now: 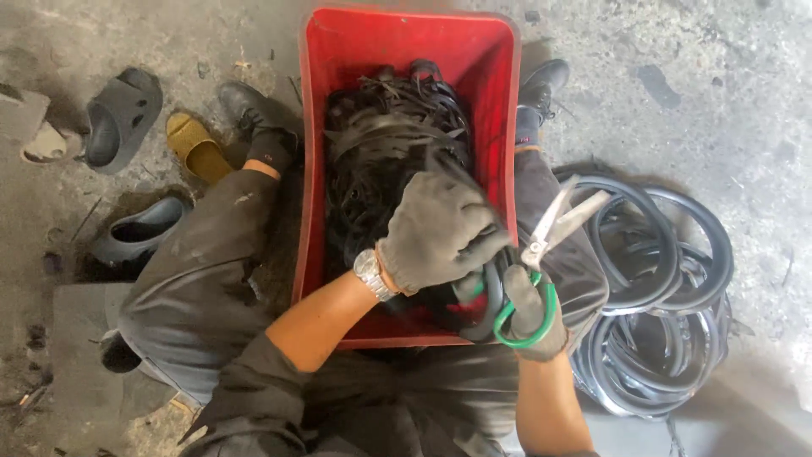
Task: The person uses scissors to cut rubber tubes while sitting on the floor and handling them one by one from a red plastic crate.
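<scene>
My left hand (440,230), in a grey work glove with a wristwatch at the wrist, grips a black rubber ring (493,292) over the near right corner of a red plastic crate (317,169). My right hand (534,309), also gloved, holds green-handled scissors (554,224) whose metal blades stand apart and point up and to the right, beside the ring. The crate sits between my knees and is filled with a tangle of black rubber strips (385,144).
A stack of black rubber rings (668,296) lies on the concrete floor to my right. Several slippers lie at the left: a grey one (123,114), a yellow one (196,145) and a dark one (139,228). My shoes flank the crate.
</scene>
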